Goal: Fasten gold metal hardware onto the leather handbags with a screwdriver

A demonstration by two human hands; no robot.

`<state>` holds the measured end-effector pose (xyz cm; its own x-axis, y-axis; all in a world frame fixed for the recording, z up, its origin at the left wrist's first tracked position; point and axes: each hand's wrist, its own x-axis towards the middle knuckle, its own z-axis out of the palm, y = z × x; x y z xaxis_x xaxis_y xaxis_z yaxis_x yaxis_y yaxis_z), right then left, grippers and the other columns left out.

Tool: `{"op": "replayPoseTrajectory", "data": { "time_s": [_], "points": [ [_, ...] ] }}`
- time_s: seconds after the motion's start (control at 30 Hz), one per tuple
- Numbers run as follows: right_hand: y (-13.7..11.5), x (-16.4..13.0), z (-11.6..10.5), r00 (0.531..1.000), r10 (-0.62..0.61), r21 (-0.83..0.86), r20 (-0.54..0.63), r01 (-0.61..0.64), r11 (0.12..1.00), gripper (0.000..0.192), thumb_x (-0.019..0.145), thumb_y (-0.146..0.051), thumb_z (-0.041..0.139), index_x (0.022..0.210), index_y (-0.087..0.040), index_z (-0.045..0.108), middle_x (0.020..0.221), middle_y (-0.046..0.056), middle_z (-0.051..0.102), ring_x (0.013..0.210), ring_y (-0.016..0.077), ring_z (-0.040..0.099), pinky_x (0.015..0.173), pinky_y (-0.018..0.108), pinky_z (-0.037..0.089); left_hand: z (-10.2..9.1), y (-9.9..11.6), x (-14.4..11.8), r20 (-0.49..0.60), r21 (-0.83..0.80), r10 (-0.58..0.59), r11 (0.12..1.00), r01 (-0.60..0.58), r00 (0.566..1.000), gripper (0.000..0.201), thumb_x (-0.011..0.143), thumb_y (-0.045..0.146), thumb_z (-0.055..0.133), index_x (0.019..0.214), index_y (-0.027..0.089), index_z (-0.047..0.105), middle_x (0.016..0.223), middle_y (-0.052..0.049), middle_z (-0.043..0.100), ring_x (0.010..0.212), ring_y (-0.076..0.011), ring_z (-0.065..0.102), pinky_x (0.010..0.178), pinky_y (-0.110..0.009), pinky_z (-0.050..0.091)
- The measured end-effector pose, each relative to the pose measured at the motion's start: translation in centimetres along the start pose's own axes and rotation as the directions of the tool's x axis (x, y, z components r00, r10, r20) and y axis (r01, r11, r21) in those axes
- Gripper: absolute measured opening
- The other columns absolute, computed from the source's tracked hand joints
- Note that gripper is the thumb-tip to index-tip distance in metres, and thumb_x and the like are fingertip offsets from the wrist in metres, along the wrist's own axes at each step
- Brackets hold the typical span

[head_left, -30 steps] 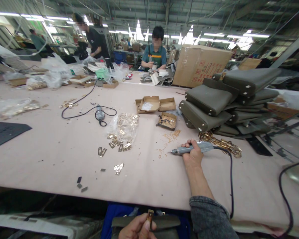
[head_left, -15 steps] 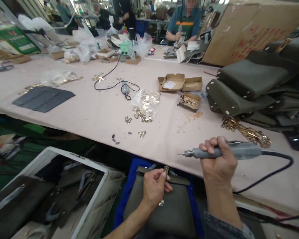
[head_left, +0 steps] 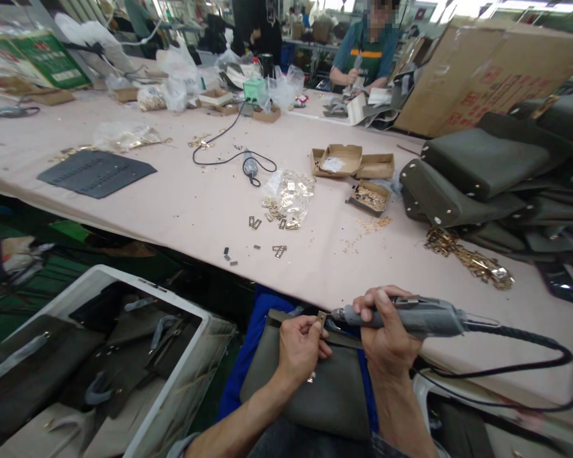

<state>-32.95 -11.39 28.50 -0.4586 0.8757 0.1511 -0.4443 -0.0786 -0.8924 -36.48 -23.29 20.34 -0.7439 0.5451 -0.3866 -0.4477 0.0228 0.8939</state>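
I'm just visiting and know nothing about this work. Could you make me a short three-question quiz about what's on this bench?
1. True or false: the right hand grips a corded electric screwdriver.
2. What does the left hand pinch? A) gold metal fitting B) scissors C) tape
3. What lies in the person's lap under both hands?

Key:
1. True.
2. A, the gold metal fitting.
3. An olive-green bag.

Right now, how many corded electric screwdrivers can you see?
2. One electric screwdriver is gripped in the right hand at the table edge; another lies mid-table with its cord looped. Others may be hidden among the clutter.
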Motion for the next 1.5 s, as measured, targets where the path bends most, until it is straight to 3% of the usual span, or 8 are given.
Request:
{"op": "replayPoseTrajectory", "data": {
  "time_s": [0.33, 0.47, 0.6, 0.93, 1.13, 1.33, 1.43, 1.5],
  "points": [
    [0.9, -1.2, 0.5, 0.996, -0.069, -0.101, 0.056, 0.074, 0.992, 0.014, 0.090, -0.026, 0.075, 0.093, -0.020, 0.063, 0.068, -0.003, 0.060, 0.050, 0.0111, 0.053, 0.057, 0.030, 0.050, -0.2, 0.0, 0.0, 0.003, -0.010, -0.002, 1.000, 0.002, 1.000, 0.041, 0.087, 0.047, 0.068, 0.084, 0.006, 0.072, 0.067, -0.010, 0.072, 0.045, -0.0165, 0.067, 0.041, -0.019, 0.052],
    [1.1, -1.8, 0.3, 0.977, -0.070, -0.183, 0.203, 0.108, 0.977, 0.014, 0.090, -0.025, 0.076, 0.098, -0.021, 0.065, 0.070, -0.002, 0.063, 0.051, 0.0126, 0.057, 0.054, 0.030, 0.050, -0.2, 0.2, -0.1, 0.003, -0.007, -0.008, 1.000, 0.008, 1.000, 0.041, 0.086, 0.049, 0.069, 0.089, 0.008, 0.072, 0.072, -0.009, 0.073, 0.043, -0.0147, 0.065, 0.039, -0.018, 0.049],
    [1.2, -1.8, -0.1, 0.933, -0.023, -0.218, 0.359, 0.108, 0.970, 0.012, 0.090, -0.020, 0.074, 0.101, -0.021, 0.068, 0.077, 0.000, 0.065, 0.055, 0.0130, 0.060, 0.050, 0.027, 0.047, -0.5, 0.0, -0.2, 0.040, -0.012, 0.037, 0.999, -0.036, 0.999, 0.040, 0.086, 0.049, 0.070, 0.083, 0.009, 0.072, 0.062, -0.006, 0.069, 0.039, -0.0121, 0.060, 0.039, -0.018, 0.047],
    [1.9, -0.3, -1.0, 0.902, 0.039, -0.185, 0.430, 0.046, 0.982, 0.007, 0.091, -0.021, 0.072, 0.097, -0.022, 0.068, 0.073, -0.003, 0.060, 0.049, 0.0098, 0.052, 0.046, 0.025, 0.043, -1.2, -0.7, 0.0, 0.093, 0.006, 0.082, 0.997, -0.083, 0.992, 0.041, 0.089, 0.049, 0.069, 0.078, 0.010, 0.071, 0.057, -0.005, 0.066, 0.037, -0.0102, 0.055, 0.039, -0.017, 0.041],
    [0.4, -0.5, 0.2, 0.819, -0.029, -0.319, 0.573, 0.255, 0.913, 0.005, 0.085, -0.020, 0.076, 0.086, -0.022, 0.072, 0.072, -0.001, 0.065, 0.060, 0.0126, 0.058, 0.056, 0.025, 0.046, -1.7, -2.0, 0.6, 0.117, 0.124, 0.164, 0.976, -0.178, 0.980, 0.053, 0.090, 0.060, 0.062, 0.069, 0.011, 0.068, 0.046, -0.004, 0.059, 0.035, -0.0121, 0.051, 0.038, -0.018, 0.035],
    [0.6, -1.3, 1.2, 0.699, -0.090, -0.177, 0.710, 0.300, 0.937, 0.010, 0.078, -0.025, 0.080, 0.086, -0.022, 0.075, 0.069, 0.001, 0.067, 0.058, 0.0153, 0.061, 0.058, 0.027, 0.047, -1.8, -1.2, 0.7, 0.103, 0.173, 0.358, 0.912, -0.372, 0.928, 0.060, 0.088, 0.064, 0.060, 0.055, 0.014, 0.062, 0.049, -0.005, 0.060, 0.044, -0.0148, 0.054, 0.043, -0.021, 0.036],
    [0.0, -1.2, 0.5, 0.721, -0.073, -0.125, 0.689, 0.217, 0.968, 0.011, 0.078, -0.023, 0.081, 0.087, -0.022, 0.075, 0.071, 0.002, 0.068, 0.058, 0.0151, 0.060, 0.054, 0.026, 0.046, -1.5, -0.6, 0.4, 0.114, 0.142, 0.291, 0.942, -0.305, 0.950, 0.056, 0.087, 0.062, 0.063, 0.059, 0.013, 0.064, 0.049, -0.004, 0.061, 0.041, -0.0134, 0.053, 0.042, -0.020, 0.036],
    [-1.1, -0.7, -0.2, 0.789, -0.089, -0.052, 0.608, 0.151, 0.987, 0.011, 0.081, -0.020, 0.078, 0.091, -0.023, 0.074, 0.073, 0.002, 0.068, 0.059, 0.0152, 0.061, 0.054, 0.026, 0.047, -1.1, -0.4, 0.2, 0.122, 0.109, 0.215, 0.968, -0.228, 0.969, 0.049, 0.088, 0.057, 0.064, 0.069, 0.012, 0.069, 0.049, -0.003, 0.062, 0.037, -0.0119, 0.051, 0.040, -0.019, 0.037]
  ]
}}
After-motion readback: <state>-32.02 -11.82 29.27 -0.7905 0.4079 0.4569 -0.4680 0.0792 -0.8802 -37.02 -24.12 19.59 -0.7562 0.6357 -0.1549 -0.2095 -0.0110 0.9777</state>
